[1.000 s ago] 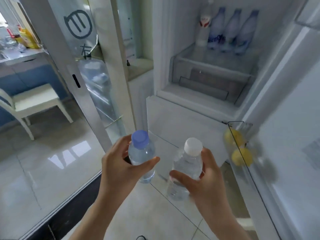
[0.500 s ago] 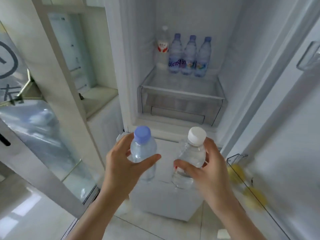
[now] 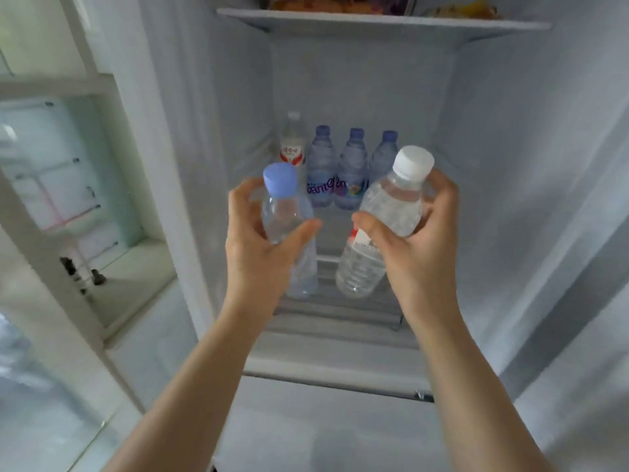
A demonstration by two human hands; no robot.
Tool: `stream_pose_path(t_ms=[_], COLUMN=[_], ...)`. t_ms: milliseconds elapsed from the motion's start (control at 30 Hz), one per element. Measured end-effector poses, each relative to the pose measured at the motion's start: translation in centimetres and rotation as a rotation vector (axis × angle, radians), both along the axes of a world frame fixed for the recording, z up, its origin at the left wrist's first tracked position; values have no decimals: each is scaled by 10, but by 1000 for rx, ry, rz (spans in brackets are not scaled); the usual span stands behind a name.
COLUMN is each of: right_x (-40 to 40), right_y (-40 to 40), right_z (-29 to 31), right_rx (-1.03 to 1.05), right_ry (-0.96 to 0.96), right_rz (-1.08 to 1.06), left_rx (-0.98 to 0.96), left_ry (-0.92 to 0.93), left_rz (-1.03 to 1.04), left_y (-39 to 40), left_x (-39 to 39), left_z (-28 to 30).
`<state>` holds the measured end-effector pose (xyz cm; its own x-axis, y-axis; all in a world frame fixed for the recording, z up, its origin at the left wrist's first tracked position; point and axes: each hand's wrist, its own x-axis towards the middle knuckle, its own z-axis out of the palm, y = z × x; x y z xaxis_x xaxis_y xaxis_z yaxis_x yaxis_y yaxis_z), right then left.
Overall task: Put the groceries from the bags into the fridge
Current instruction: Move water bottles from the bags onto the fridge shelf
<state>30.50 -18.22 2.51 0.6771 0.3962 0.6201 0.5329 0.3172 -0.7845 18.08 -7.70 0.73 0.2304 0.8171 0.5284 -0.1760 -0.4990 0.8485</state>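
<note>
Head view: open fridge (image 3: 510, 165) ahead.
Left hand (image 3: 252, 247): grips blue-capped bottle (image 3: 289, 233), upright.
Right hand (image 3: 418, 247): grips white-capped bottle (image 3: 384, 216), cap tilted right.

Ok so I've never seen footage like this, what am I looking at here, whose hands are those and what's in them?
No robot here: a person wears a camera on their head, so you see their own arms reaching into an open fridge. The left hand grips a clear bottle with a blue cap; the right hand grips a bottle with a white cap. Both bottles are in the air, not yet set down. At the back of the compartment stand four bottles, three blue-capped and one white-capped. Food on the shelf above is too blurred to name.
</note>
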Motion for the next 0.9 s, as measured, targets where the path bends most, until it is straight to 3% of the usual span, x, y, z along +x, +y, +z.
stream_pose_path(t_ms=[433, 900], right_x=[87, 120], right_y=[136, 182], right_z=[12, -14], right_rx=[-91, -165], right_ry=[36, 36], right_rz=[-8, -35], left_rx=[-19, 27], left_ry=[-53, -47], left_rz=[-26, 57], left_y=[141, 178], left_x=[103, 140], left_z=[13, -8])
